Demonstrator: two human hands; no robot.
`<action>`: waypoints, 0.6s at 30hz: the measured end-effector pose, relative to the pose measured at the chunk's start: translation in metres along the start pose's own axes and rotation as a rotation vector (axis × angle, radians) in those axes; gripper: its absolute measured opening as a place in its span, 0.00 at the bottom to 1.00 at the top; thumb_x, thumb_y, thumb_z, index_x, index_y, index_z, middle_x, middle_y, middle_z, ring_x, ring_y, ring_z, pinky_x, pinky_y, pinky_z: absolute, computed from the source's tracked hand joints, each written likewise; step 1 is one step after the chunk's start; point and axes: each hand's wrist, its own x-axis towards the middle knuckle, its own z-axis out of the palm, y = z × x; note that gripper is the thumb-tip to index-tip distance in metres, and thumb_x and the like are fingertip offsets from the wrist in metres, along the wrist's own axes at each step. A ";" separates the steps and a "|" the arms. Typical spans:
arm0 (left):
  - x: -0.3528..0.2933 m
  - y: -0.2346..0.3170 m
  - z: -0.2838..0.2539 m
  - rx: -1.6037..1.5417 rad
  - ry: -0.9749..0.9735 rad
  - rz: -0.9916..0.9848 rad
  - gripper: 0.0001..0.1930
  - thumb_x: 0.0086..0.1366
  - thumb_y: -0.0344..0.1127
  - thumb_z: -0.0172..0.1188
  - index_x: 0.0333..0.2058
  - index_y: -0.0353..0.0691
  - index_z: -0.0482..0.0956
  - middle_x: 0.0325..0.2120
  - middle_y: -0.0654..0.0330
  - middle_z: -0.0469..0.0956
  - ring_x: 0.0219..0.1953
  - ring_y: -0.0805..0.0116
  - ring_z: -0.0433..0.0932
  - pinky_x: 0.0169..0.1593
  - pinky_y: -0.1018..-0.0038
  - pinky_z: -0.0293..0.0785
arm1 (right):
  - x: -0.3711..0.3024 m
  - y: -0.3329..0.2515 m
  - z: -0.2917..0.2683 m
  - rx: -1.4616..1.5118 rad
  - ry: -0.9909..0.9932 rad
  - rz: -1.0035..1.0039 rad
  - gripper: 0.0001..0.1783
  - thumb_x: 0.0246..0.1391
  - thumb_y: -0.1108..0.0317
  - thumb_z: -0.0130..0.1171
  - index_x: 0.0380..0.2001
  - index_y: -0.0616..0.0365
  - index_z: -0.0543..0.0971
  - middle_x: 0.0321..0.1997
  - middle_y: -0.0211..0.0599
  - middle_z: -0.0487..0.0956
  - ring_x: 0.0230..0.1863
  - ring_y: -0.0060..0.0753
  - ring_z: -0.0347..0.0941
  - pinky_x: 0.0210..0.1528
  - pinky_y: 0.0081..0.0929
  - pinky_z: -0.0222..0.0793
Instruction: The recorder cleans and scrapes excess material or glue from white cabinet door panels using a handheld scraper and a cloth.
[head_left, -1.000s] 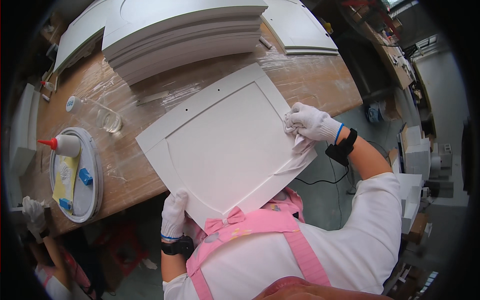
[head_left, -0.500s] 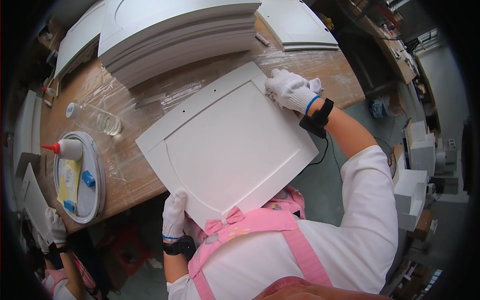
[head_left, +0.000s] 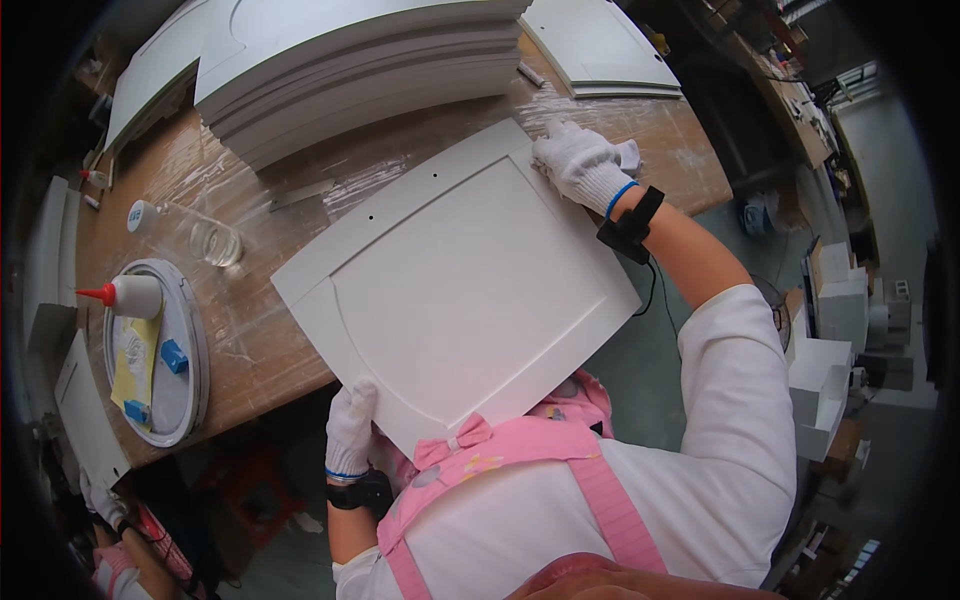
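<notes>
Panel [head_left: 470, 290], white, recessed face up: lies partly over table [head_left: 680, 165], extends past near edge to our pink apron [head_left: 510, 440]. Our left hand [head_left: 350, 430] grips its lower left edge. Our right hand [head_left: 580, 165] is closed on white cloth [head_left: 629, 155] at upper right edge. Beyond, we see stacked panels [head_left: 370, 110]; at left, red-tipped bottle [head_left: 137, 296].
</notes>
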 end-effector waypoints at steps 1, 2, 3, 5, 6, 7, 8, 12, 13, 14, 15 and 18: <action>-0.001 0.002 0.000 0.040 0.011 -0.022 0.27 0.72 0.52 0.53 0.53 0.29 0.74 0.44 0.59 0.79 0.42 0.73 0.76 0.48 0.75 0.73 | -0.004 -0.002 0.001 0.000 -0.002 0.000 0.16 0.59 0.65 0.58 0.50 0.50 0.80 0.59 0.41 0.70 0.64 0.46 0.65 0.59 0.44 0.70; -0.001 0.002 0.001 0.077 0.027 -0.041 0.27 0.72 0.52 0.53 0.53 0.29 0.74 0.43 0.59 0.80 0.42 0.74 0.76 0.47 0.76 0.73 | -0.008 -0.004 0.002 0.001 -0.024 0.012 0.16 0.58 0.65 0.58 0.50 0.49 0.80 0.59 0.41 0.70 0.64 0.46 0.66 0.59 0.43 0.70; 0.000 0.002 0.002 0.073 0.031 -0.039 0.27 0.72 0.52 0.53 0.53 0.29 0.74 0.43 0.59 0.80 0.42 0.74 0.76 0.47 0.76 0.73 | -0.010 -0.006 0.001 0.002 -0.047 0.024 0.17 0.58 0.66 0.58 0.51 0.49 0.80 0.59 0.41 0.71 0.64 0.47 0.66 0.59 0.42 0.71; 0.000 0.000 0.004 0.040 0.046 0.000 0.27 0.72 0.51 0.53 0.52 0.29 0.74 0.42 0.60 0.80 0.41 0.74 0.76 0.46 0.76 0.74 | -0.004 -0.005 0.001 -0.015 -0.018 0.031 0.17 0.58 0.66 0.58 0.51 0.49 0.79 0.59 0.41 0.71 0.64 0.47 0.66 0.59 0.41 0.71; 0.000 -0.003 0.003 0.039 0.044 -0.001 0.27 0.72 0.51 0.53 0.52 0.29 0.74 0.42 0.60 0.80 0.41 0.74 0.76 0.46 0.76 0.74 | -0.001 -0.003 0.002 -0.028 0.009 0.042 0.17 0.58 0.67 0.57 0.51 0.49 0.79 0.58 0.41 0.71 0.64 0.47 0.66 0.59 0.40 0.71; 0.001 -0.006 0.000 0.021 0.037 0.002 0.27 0.72 0.51 0.53 0.52 0.29 0.74 0.42 0.60 0.80 0.41 0.74 0.76 0.46 0.76 0.73 | 0.006 -0.001 0.003 -0.038 0.050 0.045 0.16 0.59 0.68 0.57 0.51 0.51 0.79 0.58 0.42 0.72 0.63 0.47 0.67 0.59 0.39 0.71; 0.000 -0.007 -0.001 0.004 0.033 0.003 0.27 0.73 0.51 0.52 0.52 0.29 0.74 0.42 0.60 0.80 0.41 0.74 0.76 0.46 0.77 0.73 | 0.006 -0.003 0.004 -0.039 0.049 0.043 0.16 0.59 0.68 0.57 0.51 0.51 0.79 0.58 0.42 0.72 0.63 0.47 0.67 0.59 0.39 0.71; -0.002 -0.004 -0.004 0.048 0.061 -0.038 0.26 0.73 0.51 0.52 0.52 0.28 0.74 0.42 0.59 0.80 0.41 0.74 0.76 0.45 0.76 0.74 | -0.020 -0.032 -0.018 -0.059 -0.073 -0.071 0.16 0.58 0.67 0.58 0.50 0.51 0.80 0.58 0.42 0.72 0.62 0.46 0.68 0.59 0.38 0.71; -0.003 -0.008 -0.004 0.017 0.064 -0.019 0.26 0.72 0.51 0.53 0.52 0.28 0.74 0.42 0.59 0.80 0.40 0.74 0.76 0.45 0.76 0.74 | -0.029 -0.039 -0.030 -0.059 -0.131 -0.148 0.16 0.57 0.67 0.58 0.50 0.52 0.80 0.58 0.42 0.72 0.62 0.46 0.68 0.59 0.37 0.71; -0.001 -0.009 -0.002 -0.010 0.053 0.001 0.26 0.72 0.51 0.53 0.52 0.28 0.74 0.41 0.59 0.80 0.40 0.74 0.76 0.45 0.76 0.74 | -0.035 -0.041 -0.036 -0.057 -0.191 -0.211 0.16 0.57 0.67 0.58 0.49 0.52 0.80 0.58 0.42 0.71 0.62 0.46 0.68 0.59 0.37 0.71; 0.003 -0.007 0.002 -0.003 0.023 0.004 0.26 0.72 0.51 0.53 0.52 0.28 0.74 0.41 0.59 0.80 0.40 0.74 0.76 0.45 0.76 0.74 | -0.031 -0.035 -0.033 -0.053 -0.191 -0.180 0.16 0.57 0.67 0.58 0.49 0.52 0.80 0.58 0.42 0.71 0.62 0.46 0.68 0.59 0.37 0.71; 0.010 -0.006 0.005 -0.033 0.009 0.002 0.24 0.72 0.47 0.54 0.53 0.29 0.73 0.43 0.57 0.79 0.43 0.70 0.77 0.47 0.73 0.74 | -0.006 -0.016 0.003 -0.154 0.147 -0.191 0.14 0.57 0.68 0.57 0.46 0.57 0.80 0.51 0.44 0.76 0.55 0.45 0.74 0.51 0.37 0.75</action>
